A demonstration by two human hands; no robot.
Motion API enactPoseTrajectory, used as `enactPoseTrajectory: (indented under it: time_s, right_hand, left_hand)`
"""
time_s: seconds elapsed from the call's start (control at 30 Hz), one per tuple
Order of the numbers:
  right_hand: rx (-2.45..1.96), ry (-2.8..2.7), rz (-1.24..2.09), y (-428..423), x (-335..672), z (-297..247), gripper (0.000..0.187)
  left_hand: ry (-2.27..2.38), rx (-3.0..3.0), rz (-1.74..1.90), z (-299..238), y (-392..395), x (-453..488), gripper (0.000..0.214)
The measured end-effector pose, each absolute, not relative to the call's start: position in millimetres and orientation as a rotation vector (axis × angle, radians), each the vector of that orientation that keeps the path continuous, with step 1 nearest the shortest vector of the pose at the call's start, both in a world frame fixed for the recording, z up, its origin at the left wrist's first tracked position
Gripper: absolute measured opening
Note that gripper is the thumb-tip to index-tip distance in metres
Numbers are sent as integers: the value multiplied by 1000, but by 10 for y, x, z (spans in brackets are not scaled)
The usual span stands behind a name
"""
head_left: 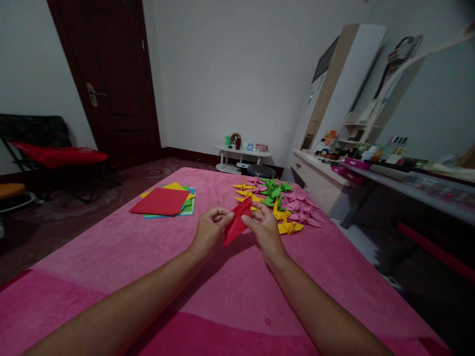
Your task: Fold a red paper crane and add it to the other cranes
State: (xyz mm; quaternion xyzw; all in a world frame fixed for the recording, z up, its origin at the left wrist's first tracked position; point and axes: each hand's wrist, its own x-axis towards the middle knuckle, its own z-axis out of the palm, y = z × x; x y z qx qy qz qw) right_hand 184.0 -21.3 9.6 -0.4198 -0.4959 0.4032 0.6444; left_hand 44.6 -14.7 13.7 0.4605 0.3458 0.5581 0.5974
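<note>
Pinching one red fold [236, 226] between both hands, I have it lifted just off the pink cover [148, 257], right beside the near-left edge of the cranes [282, 202]. My left hand [210, 228] is curled closed, thumb and fingers clamped on the fold's left side. My right hand [264, 228] is closed too, fingertips nipping its upper right edge. The fold is a long, narrow, kite-like piece with creased flat faces. It is tilted, with one sharp tip up toward the cranes and the other tip down and away from them, between my wrists.

The cranes lie in one loose heap on the cover, in three colours: yellow along the near and left sides, green in the middle toward the far side, pink on the right. They overlap too much for me to count each colour exactly, but there are several of every one.

Well to the left of the cranes sits one stack [163, 201] of flat sheets, apart from my hands. A red sheet lies on top, and yellow, green and blue edges show under it.
</note>
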Motion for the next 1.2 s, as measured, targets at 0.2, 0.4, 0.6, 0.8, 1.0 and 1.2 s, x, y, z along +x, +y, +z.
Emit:
enactPoseTrajectory:
  time_s: [0.2, 0.4, 0.6, 0.8, 1.0, 1.2]
  right_hand:
    - [-888, -1184, 931, -224, 1900, 95, 18]
    - [-874, -1181, 932, -256, 1917, 144, 16]
    - [-879, -1204, 931, -266, 1926, 157, 18]
    - [-831, -1222, 930, -254, 1938, 114, 16]
    - [-860, -1177, 896, -249, 1942, 116, 23]
    - [-883, -1154, 884, -220, 1961, 73, 26]
  left_hand:
    - [734, 971, 1256, 131, -239, 487, 36]
    - [664, 916, 1210, 76, -244, 513, 38]
    - [690, 914, 1209, 84, -239, 503, 42]
    - [661, 927, 1188, 84, -252, 505, 41]
    - [686, 912, 1176, 108, -286, 515, 39]
    - [630, 943, 1145, 105, -307, 513, 37]
